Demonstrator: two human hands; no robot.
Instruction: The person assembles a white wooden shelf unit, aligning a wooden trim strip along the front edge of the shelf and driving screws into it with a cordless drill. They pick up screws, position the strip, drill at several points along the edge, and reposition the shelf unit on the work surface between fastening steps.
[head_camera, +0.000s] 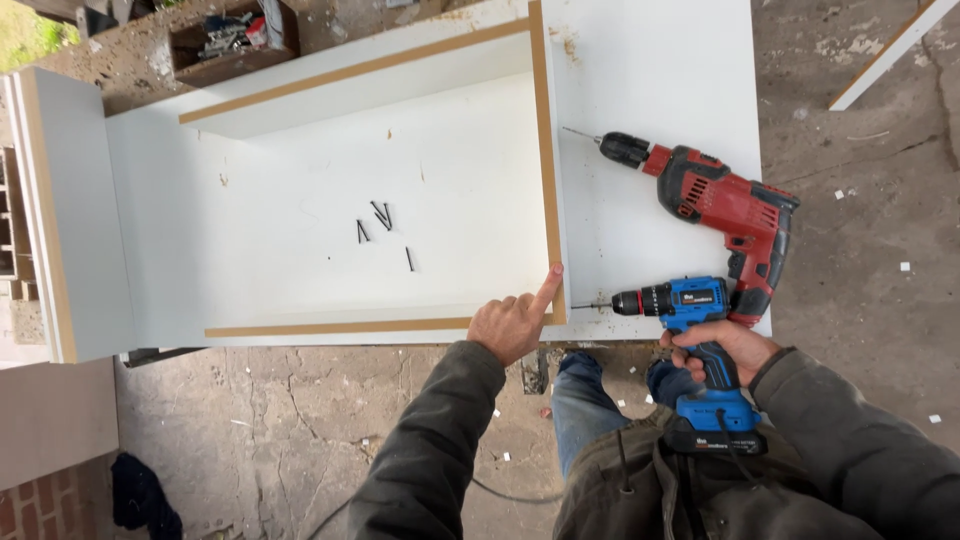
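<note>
A big white cabinet carcass (330, 200) lies on its back over the cracked concrete floor (860, 230), its raw brown board edges showing, and a flat white panel (660, 70) runs along its right side. The upright divider (546, 150) between the two stands on edge, and that near-right corner is where the work sits. A red corded drill (715, 195) lies idle on the flat panel, bit pointing left toward the divider, well apart from either hand. Nearer, the right hand (722, 345) is wrapped tight around the grip of a blue cordless drill (690, 330), whose bit (590, 305) is levelled at the outer face of the divider close to its near end; whether the tip touches the board I cannot tell. The left hand (512, 322) rests on the near rim of the carcass, loosely curled with the forefinger stretched up along the divider's end, holding nothing. A few loose black screws (380, 225) lie scattered inside the carcass, so the fastening looks part done at most, with this corner joint not visibly fixed yet.
</note>
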